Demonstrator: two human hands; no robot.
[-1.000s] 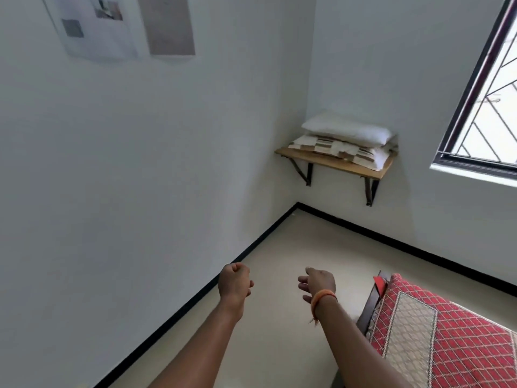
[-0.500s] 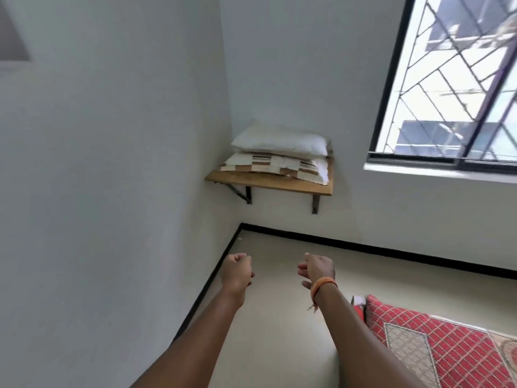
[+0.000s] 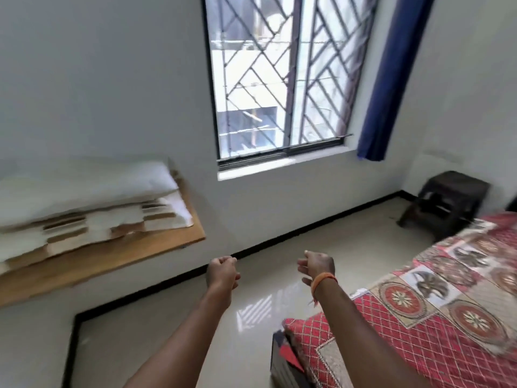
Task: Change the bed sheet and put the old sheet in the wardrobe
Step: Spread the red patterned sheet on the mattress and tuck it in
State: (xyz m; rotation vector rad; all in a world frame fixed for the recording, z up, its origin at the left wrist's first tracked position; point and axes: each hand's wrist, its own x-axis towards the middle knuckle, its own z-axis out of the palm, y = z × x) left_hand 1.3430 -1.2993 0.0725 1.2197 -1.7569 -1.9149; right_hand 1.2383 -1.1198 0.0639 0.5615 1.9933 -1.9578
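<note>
A: Bed sheet (image 3: 436, 312), where is it?
B: At four o'clock, red and patterned, spread over the bed and reaching its near corner.
A: The hands?
B: Both are held out over the floor (image 3: 321, 247), apart from each other and touching nothing. The left hand (image 3: 222, 273) is curled into a fist, empty. The right hand (image 3: 317, 266), with an orange band at the wrist, has its fingers loosely bent, also empty.
A: Anything else?
B: Pillows (image 3: 84, 191) stacked on a wooden shelf (image 3: 117, 259) at nine o'clock, a barred window (image 3: 282, 77) at twelve, a dark stool (image 3: 447, 203) at two.
</note>
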